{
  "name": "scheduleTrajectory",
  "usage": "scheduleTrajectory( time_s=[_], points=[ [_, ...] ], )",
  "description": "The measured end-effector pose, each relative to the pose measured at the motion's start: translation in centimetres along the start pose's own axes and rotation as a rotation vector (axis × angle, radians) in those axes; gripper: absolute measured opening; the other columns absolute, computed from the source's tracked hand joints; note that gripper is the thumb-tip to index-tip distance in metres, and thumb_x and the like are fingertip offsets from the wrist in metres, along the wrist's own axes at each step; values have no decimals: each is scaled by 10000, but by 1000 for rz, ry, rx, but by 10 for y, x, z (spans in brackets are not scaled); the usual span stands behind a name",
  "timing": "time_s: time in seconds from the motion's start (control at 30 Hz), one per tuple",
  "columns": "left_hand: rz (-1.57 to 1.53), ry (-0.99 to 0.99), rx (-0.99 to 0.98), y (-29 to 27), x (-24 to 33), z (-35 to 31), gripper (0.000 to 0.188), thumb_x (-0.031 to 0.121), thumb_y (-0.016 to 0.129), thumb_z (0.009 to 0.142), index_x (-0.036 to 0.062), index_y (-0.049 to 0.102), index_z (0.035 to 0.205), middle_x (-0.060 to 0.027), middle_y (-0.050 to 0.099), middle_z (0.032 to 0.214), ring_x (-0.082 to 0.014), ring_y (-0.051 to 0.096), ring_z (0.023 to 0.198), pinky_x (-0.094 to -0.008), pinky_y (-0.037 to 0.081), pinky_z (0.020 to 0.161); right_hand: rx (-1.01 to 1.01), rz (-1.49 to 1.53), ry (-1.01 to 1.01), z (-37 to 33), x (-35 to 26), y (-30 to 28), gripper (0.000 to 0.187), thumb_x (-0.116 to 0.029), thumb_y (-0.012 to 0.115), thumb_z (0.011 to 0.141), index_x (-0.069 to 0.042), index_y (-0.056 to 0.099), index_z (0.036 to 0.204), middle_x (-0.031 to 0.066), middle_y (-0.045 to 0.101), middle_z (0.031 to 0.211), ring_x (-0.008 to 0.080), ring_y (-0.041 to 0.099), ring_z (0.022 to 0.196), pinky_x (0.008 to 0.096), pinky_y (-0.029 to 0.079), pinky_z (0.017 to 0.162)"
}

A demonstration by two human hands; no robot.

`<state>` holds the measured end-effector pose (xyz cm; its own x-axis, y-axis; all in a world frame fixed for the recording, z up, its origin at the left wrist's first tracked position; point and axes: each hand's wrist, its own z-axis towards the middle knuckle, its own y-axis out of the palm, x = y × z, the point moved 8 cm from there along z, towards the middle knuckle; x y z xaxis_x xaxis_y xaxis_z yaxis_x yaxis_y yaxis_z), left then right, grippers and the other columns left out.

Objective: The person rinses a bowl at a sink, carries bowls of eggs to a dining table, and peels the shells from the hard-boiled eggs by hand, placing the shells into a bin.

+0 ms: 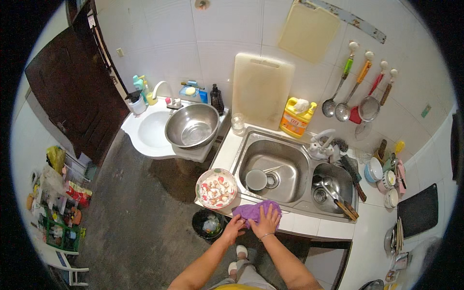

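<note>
A crumpled purple cloth (245, 211) lies on the white counter's front edge, just before the sink. My right hand (266, 223) rests on top of it with its fingers spread, a thin bracelet at the wrist. Beside the cloth's left end is my left hand (234, 229), its fingers loosely apart and the tips close to the cloth; whether they touch it I cannot tell. A bowl with a red-patterned rim (231, 181), holding pale and brown pieces of food, stands on the counter to the left. Beneath it on the floor is a black bin (195, 224) with rubbish inside.
The steel double sink (303, 169) holds a small pot (256, 180) on the left and a wok (355, 186) on the right. A large metal basin (193, 126) sits on the white washbasin (145, 145). Ladles hang on the wall; bowls (373, 170) stand at right.
</note>
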<state>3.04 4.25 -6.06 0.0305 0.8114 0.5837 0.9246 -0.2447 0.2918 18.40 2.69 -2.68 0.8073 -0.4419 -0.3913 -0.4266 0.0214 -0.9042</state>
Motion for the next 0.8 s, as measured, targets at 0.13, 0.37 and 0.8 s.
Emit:
scheduleTrajectory(
  time_s=[0.13, 0.37, 0.8],
  points=[
    [-189, 98, -53, 19, 41, 67, 467, 241, 520, 912, 142, 350, 1336, -42, 556, 1124, -201, 544, 1018, -360, 465, 783, 71, -78, -286, 67, -22, -22, 705, -389, 668, 718, -162, 417, 1337, 141, 290, 1428, 386, 253, 1293, 549, 158, 1061],
    [-357, 182, 43, -19, 82, 61, 324, 174, 532, 893, 71, 432, 1184, -72, 593, 1032, -205, 602, 909, -366, 498, 786, 227, 440, -377, 111, -31, -46, 396, 13, 542, 623, -97, 611, 998, 118, 593, 1046, 326, 518, 1036, 407, 414, 913],
    [-673, 343, -16, -40, 124, 78, 583, 3, 477, 842, 182, 262, 1354, -128, 513, 1198, -268, 579, 1003, -401, 531, 784, -127, -8, -491, 107, -55, -18, 722, -399, 624, 728, -145, 378, 1358, 175, 273, 1430, 433, 235, 1287, 539, 155, 1060]
  ],
)
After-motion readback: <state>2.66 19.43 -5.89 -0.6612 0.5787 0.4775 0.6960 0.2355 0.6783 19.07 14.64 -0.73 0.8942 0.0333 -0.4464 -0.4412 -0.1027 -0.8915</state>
